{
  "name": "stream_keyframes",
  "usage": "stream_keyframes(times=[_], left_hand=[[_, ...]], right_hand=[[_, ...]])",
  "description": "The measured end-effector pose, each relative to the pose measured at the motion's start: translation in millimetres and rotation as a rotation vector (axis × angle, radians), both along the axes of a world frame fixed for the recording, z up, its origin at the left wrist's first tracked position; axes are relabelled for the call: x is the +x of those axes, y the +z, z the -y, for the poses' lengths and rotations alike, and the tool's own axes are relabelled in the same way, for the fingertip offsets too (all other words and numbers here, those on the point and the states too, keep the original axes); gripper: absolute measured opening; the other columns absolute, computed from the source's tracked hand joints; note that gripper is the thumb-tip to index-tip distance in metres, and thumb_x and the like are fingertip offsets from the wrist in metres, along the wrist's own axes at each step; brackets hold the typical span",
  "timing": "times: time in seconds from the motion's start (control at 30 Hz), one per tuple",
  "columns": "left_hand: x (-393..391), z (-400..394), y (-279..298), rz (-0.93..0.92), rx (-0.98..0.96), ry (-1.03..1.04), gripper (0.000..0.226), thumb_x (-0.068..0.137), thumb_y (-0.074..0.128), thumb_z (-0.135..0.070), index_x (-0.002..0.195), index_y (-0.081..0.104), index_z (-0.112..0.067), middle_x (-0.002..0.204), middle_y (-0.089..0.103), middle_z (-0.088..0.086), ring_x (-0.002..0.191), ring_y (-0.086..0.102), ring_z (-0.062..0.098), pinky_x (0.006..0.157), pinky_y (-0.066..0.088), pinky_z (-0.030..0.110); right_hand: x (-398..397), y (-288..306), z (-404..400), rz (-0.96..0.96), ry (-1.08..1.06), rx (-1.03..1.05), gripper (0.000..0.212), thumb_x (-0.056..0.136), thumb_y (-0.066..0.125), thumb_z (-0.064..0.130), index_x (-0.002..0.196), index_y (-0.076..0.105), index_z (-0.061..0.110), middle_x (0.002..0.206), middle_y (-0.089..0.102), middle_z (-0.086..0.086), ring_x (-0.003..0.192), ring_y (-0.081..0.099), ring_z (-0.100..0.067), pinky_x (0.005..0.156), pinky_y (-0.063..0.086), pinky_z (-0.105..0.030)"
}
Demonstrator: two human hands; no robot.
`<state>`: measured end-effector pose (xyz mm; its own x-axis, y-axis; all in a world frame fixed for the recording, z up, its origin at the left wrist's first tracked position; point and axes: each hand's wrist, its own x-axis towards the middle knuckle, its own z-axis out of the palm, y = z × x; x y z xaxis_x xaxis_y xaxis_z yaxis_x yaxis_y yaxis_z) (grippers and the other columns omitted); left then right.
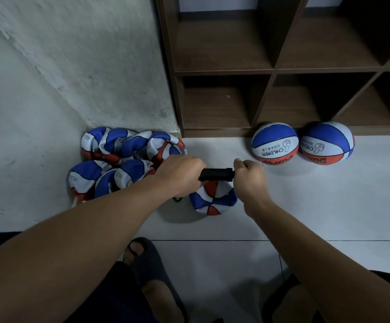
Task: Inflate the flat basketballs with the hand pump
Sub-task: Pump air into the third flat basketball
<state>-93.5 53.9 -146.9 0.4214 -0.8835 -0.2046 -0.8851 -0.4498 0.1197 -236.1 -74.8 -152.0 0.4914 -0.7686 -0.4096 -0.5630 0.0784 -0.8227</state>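
A black hand pump lies level between my two hands above the floor. My left hand grips its left end and my right hand grips its right end. Just under the pump a flat red, white and blue basketball rests crumpled on the white floor. A black hose loop shows below my left wrist. A heap of several flat basketballs lies in the corner at the left. Two round, inflated basketballs stand against the shelf at the right.
A dark wooden cubby shelf stands at the back with bare compartments. The rough white wall fills the left. My knees and a foot in a dark slipper are at the bottom. White floor tiles spread to the right.
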Motion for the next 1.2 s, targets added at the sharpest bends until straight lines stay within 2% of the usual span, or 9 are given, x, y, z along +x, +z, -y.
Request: stream_keyframes(times=[0.1, 0.33, 0.5, 0.6, 0.7, 0.77, 0.93, 1.1, 1.2], left_hand=[[0.2, 1.9, 1.2, 0.014, -0.008, -0.007, 0.034, 0.102, 0.061, -0.041, 0.072, 0.050, -0.028, 0.068, 0.058, -0.005, 0.060, 0.059, 0.019, 0.051, 0.037, 0.032], [11.6, -2.5, 1.9, 0.046, -0.074, -0.030, 0.028, 0.100, 0.061, -0.038, 0.075, 0.049, -0.032, 0.070, 0.058, -0.007, 0.061, 0.056, 0.013, 0.053, 0.039, 0.032], [41.4, -26.5, -1.9, 0.073, -0.043, 0.074, 0.019, 0.101, 0.062, -0.035, 0.084, 0.056, -0.033, 0.071, 0.052, -0.010, 0.059, 0.045, 0.003, 0.050, 0.028, 0.027], [39.6, -26.6, -8.6, 0.027, -0.018, 0.064, 0.026, 0.103, 0.062, -0.044, 0.081, 0.056, -0.031, 0.072, 0.055, -0.008, 0.060, 0.051, 0.007, 0.051, 0.035, 0.029], [28.8, -20.8, -12.8, 0.015, -0.023, 0.052, 0.034, 0.102, 0.058, -0.049, 0.074, 0.052, -0.032, 0.070, 0.059, -0.006, 0.060, 0.057, 0.014, 0.055, 0.049, 0.034], [23.9, -16.8, -14.1, 0.045, -0.023, 0.038, 0.031, 0.102, 0.058, -0.046, 0.075, 0.052, -0.032, 0.069, 0.059, -0.006, 0.058, 0.057, 0.015, 0.054, 0.050, 0.035], [6.8, -10.4, -12.9, 0.032, 0.019, 0.019, 0.020, 0.100, 0.059, -0.038, 0.082, 0.057, -0.030, 0.071, 0.059, -0.005, 0.062, 0.059, 0.017, 0.055, 0.050, 0.035], [4.8, -8.6, -12.0, 0.033, 0.013, 0.011, 0.017, 0.098, 0.059, -0.037, 0.082, 0.055, -0.031, 0.070, 0.059, -0.005, 0.063, 0.061, 0.018, 0.059, 0.057, 0.040], [5.8, -8.2, -10.0, 0.040, -0.006, -0.016, 0.015, 0.098, 0.060, -0.037, 0.085, 0.056, -0.031, 0.071, 0.058, -0.005, 0.064, 0.061, 0.019, 0.058, 0.053, 0.037]], right_hand=[[2.4, 2.1, 4.4, 0.013, -0.007, 0.050, 0.037, 0.111, 0.047, 0.034, 0.082, 0.051, 0.012, 0.069, 0.044, -0.004, 0.065, 0.043, -0.022, 0.060, 0.034, -0.035], [0.6, 15.7, 25.5, -0.005, 0.060, 0.084, 0.031, 0.108, 0.054, 0.037, 0.091, 0.061, 0.012, 0.068, 0.047, -0.003, 0.061, 0.044, -0.021, 0.058, 0.038, -0.038], [-12.6, 21.2, 77.2, -0.005, -0.102, 0.112, 0.018, 0.094, 0.064, 0.028, 0.084, 0.056, 0.015, 0.071, 0.046, -0.008, 0.060, 0.036, -0.022, 0.049, 0.027, -0.029], [-14.6, 13.5, 78.6, -0.046, -0.063, 0.075, 0.014, 0.098, 0.058, 0.024, 0.090, 0.059, 0.012, 0.075, 0.047, -0.008, 0.063, 0.037, -0.024, 0.046, 0.030, -0.027], [-10.7, 6.9, 51.7, -0.039, -0.050, -0.021, 0.022, 0.104, 0.052, 0.025, 0.091, 0.061, 0.009, 0.083, 0.057, -0.008, 0.071, 0.049, -0.024, 0.062, 0.044, -0.035], [-7.3, 3.5, 31.7, -0.024, -0.025, -0.072, 0.030, 0.108, 0.050, 0.029, 0.092, 0.062, 0.007, 0.086, 0.063, -0.012, 0.077, 0.056, -0.026, 0.071, 0.048, -0.039], [1.2, -2.9, 3.9, -0.035, 0.061, -0.058, 0.040, 0.113, 0.045, 0.035, 0.086, 0.057, 0.009, 0.071, 0.055, -0.006, 0.067, 0.052, -0.024, 0.059, 0.036, -0.034], [3.4, -4.6, -1.2, -0.046, 0.077, -0.016, 0.040, 0.112, 0.046, 0.038, 0.087, 0.058, 0.010, 0.072, 0.053, -0.005, 0.067, 0.052, -0.022, 0.059, 0.036, -0.033], [2.8, 3.3, 2.2, -0.022, 0.075, -0.002, 0.039, 0.112, 0.047, 0.038, 0.086, 0.056, 0.010, 0.072, 0.051, -0.004, 0.066, 0.049, -0.020, 0.059, 0.035, -0.034]])
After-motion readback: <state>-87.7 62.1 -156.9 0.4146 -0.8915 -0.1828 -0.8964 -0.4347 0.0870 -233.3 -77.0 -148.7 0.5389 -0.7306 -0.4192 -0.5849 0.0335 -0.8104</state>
